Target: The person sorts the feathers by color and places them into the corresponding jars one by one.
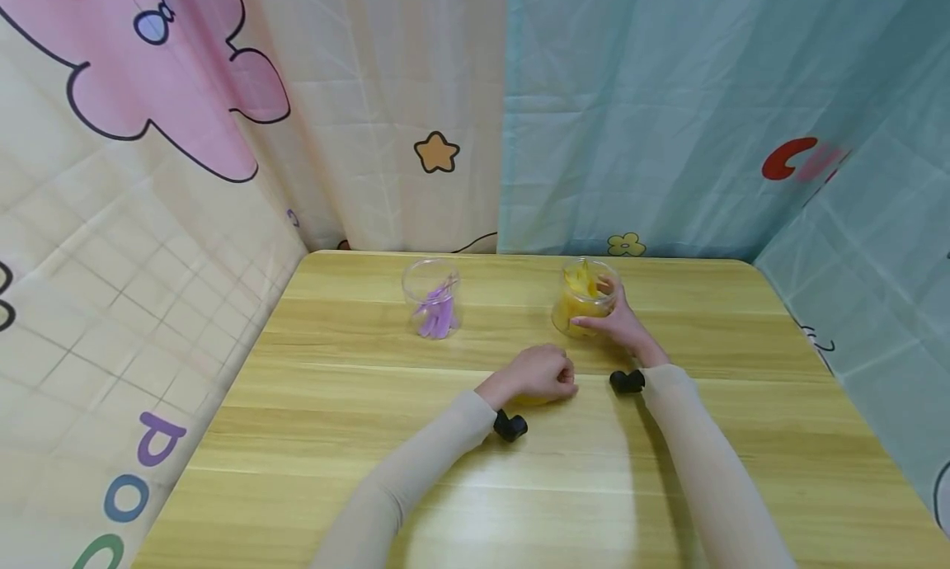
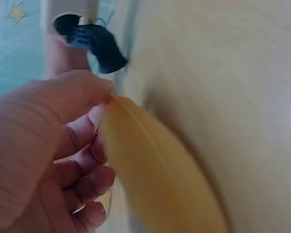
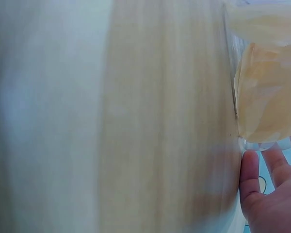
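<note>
In the left wrist view, my left hand [image 2: 53,131] pinches the quill end of a yellow feather [image 2: 157,165] between thumb and forefinger, its vane spreading over the table. From the head camera that left hand [image 1: 542,373] hides most of the feather. My right hand [image 1: 625,326] grips the side of a clear plastic cup [image 1: 558,317] standing at the back right. Yellow feathers [image 1: 582,305] fill this cup, some tips reaching up to its rim. The right wrist view catches the fingers of the right hand [image 3: 276,194] against the cup, beside yellow feathers [image 3: 269,92].
A second clear cup [image 1: 410,287] stands at the back left with purple feathers [image 1: 439,313] leaning inside. Both cups are on a wooden table [image 1: 356,437]. Patterned curtains [image 1: 416,74] hang along its back and sides. A black wrist mount [image 1: 510,426] sits on each wrist.
</note>
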Available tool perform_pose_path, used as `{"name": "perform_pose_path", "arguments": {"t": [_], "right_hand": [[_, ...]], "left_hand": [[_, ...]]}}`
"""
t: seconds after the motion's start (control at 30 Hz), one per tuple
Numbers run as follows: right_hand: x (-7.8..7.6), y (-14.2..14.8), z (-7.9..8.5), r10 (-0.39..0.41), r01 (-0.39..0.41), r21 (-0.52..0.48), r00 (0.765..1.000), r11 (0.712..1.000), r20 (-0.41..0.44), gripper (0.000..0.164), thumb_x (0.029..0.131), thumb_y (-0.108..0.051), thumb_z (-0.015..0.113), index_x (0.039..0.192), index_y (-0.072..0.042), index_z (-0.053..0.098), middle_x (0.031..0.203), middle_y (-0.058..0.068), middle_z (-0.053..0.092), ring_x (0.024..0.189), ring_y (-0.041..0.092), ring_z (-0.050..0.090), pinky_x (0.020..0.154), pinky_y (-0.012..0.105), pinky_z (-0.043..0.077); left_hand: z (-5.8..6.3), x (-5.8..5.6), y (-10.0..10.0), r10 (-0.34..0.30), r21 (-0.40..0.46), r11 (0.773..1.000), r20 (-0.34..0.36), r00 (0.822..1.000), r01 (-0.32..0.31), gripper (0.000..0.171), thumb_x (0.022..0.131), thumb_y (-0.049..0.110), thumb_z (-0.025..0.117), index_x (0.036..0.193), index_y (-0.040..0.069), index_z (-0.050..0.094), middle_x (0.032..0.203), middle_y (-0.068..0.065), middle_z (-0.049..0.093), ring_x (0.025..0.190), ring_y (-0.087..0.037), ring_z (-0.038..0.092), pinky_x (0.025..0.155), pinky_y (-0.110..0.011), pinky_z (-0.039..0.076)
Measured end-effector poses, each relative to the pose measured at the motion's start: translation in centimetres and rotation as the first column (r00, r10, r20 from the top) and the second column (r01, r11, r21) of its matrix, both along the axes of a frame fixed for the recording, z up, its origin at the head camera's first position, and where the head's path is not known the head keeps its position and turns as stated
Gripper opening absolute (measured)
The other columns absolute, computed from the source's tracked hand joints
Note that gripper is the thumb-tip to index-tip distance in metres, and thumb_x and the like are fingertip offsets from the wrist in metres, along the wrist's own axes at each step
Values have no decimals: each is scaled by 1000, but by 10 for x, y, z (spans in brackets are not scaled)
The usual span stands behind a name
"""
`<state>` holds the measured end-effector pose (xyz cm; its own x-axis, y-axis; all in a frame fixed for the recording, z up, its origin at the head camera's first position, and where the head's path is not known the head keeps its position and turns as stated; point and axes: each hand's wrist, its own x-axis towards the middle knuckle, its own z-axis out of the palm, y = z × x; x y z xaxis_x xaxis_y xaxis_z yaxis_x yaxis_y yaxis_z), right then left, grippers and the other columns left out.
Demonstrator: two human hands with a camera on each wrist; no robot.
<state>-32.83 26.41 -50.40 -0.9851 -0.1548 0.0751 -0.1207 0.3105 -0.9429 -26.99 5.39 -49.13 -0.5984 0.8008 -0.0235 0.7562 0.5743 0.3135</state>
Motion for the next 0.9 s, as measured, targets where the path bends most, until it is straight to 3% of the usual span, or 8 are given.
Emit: {"name": "perform_pose_path", "arguments": {"t": [0.2,0.27,0.33,0.43,0.53,0.67,0.8,0.9], "right_hand": [[4,-2,7,13,-13,-29,1000,999,3,100,76,-15,81,146,-9,9,148,25,18,135,39,19,109,53,17],[8,-4,14,29,-28,-49,999,998,13,99,78,-9,78,146,-5,6,148,28,16,135,41,17,108,55,16],[13,-6,22,47,-46,-69,999,997,18,96,80,-3,75,145,-2,5,148,30,14,134,44,16,108,56,15],[14,-6,26,69,-68,-89,998,994,7,94,80,4,71,145,-1,3,147,32,12,132,48,17,106,58,17],[9,-4,20,56,-54,-92,998,994,10,95,79,2,73,145,-4,5,148,30,13,132,48,19,106,58,18],[1,0,8,15,-14,-34,1000,999,23,100,78,-14,79,146,-10,6,149,25,15,133,43,20,108,56,16],[0,0,3,-9,9,9,999,1000,37,102,78,-22,80,146,-14,4,149,24,14,134,40,19,109,55,14],[4,-2,8,-13,13,11,998,1000,63,104,78,-23,80,147,-15,3,149,23,15,135,40,19,110,54,12]], "left_hand": [[18,-11,-4,4,288,955,234,972,-73,15,93,26,61,85,14,68,76,10,59,64,-4,49,61,-15,41],[26,-15,-5,3,394,911,291,957,-123,16,93,25,61,90,11,68,76,7,59,64,-6,47,60,-17,39],[35,-17,-5,-7,512,838,358,934,-190,19,94,25,61,93,7,68,76,1,59,65,-9,46,59,-19,39],[50,-22,-2,-42,672,669,460,887,-317,21,95,20,60,97,1,67,79,-4,59,70,-14,47,61,-23,39],[67,-29,3,-78,779,454,518,852,-432,23,96,16,57,102,-6,63,83,-3,58,75,-16,48,65,-24,41],[87,-38,15,-64,838,192,530,846,-511,27,97,14,56,107,-10,60,86,5,57,80,-11,49,74,-25,43],[101,-43,26,-5,846,-4,533,846,-533,26,97,13,56,107,-11,60,87,6,57,78,-9,49,73,-25,43],[97,-51,36,46,844,-98,534,844,-528,26,96,14,58,105,-10,62,82,6,55,74,-8,46,67,-22,41]]}}
